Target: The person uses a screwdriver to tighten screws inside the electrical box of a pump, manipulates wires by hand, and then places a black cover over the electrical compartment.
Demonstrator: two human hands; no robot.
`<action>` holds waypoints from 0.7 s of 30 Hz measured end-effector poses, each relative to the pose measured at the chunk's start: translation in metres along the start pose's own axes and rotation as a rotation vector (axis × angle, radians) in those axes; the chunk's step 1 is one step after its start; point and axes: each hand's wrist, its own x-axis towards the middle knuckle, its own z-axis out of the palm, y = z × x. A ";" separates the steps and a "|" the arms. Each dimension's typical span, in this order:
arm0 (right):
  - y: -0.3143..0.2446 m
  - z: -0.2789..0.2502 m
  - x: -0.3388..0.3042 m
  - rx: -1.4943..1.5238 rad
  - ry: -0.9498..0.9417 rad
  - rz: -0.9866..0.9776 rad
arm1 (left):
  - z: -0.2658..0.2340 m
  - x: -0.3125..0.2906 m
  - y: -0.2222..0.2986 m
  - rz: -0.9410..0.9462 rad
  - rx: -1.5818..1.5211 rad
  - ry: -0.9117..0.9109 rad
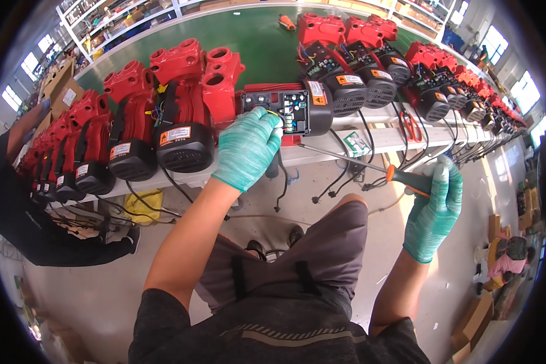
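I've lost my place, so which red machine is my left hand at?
The middle machine, with other machines on both sides: your left hand is over its open box. The open boxes to its right have no hand at them.

Left hand (pixel 249 147) and right hand (pixel 435 209) gloved in white-streaked green; screwdriver handle (pixel 411 181) dark green and orange; motor (pixel 321 120) at twelve o'clock red and black, its label (pixel 316 93) orange-and-white; counter (pixel 261 54) green-topped.
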 end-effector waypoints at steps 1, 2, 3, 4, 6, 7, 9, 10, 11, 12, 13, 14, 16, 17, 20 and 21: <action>0.000 0.004 0.001 0.009 -0.026 -0.065 | 0.002 0.000 0.000 -0.028 -0.006 0.014; 0.000 0.007 0.002 0.011 -0.026 -0.061 | 0.003 -0.001 -0.001 -0.028 -0.003 0.011; 0.000 0.011 0.003 -0.011 -0.031 -0.049 | 0.003 -0.003 -0.002 -0.006 -0.018 0.025; 0.001 0.012 0.003 -0.032 -0.036 -0.037 | 0.002 -0.004 -0.004 0.016 -0.033 0.037; 0.008 0.008 0.003 -0.035 -0.016 -0.006 | -0.005 -0.005 -0.002 -0.034 -0.070 -0.012; 0.012 0.006 0.002 -0.040 0.002 0.022 | -0.008 -0.007 -0.001 -0.085 -0.109 -0.058; 0.023 0.000 0.001 -0.033 0.023 0.054 | -0.009 -0.018 -0.002 -0.154 -0.243 -0.054; 0.028 -0.004 0.000 -0.006 0.022 0.094 | -0.010 -0.024 0.000 -0.151 -0.244 0.052; 0.031 -0.008 -0.001 0.014 0.026 0.132 | -0.009 -0.031 0.004 -0.146 -0.250 0.155; 0.034 -0.010 -0.003 0.018 0.042 0.170 | -0.015 -0.041 0.013 -0.164 -0.187 0.116; 0.035 -0.011 -0.004 0.020 0.041 0.174 | -0.018 -0.046 0.023 -0.028 -0.134 0.093; 0.035 -0.009 -0.007 0.001 0.067 0.196 | -0.018 -0.052 0.029 0.072 -0.125 0.068; 0.041 -0.011 -0.009 -0.043 0.059 0.181 | -0.019 -0.057 0.043 0.173 -0.110 -0.048; 0.038 -0.011 -0.011 -0.043 0.055 0.185 | -0.020 -0.057 0.050 0.172 -0.103 -0.138; 0.025 -0.005 -0.015 0.021 -0.085 0.203 | -0.006 -0.069 0.050 0.184 -0.036 -0.171; 0.023 -0.004 -0.015 0.031 -0.105 0.187 | -0.003 -0.072 0.050 0.166 -0.020 -0.183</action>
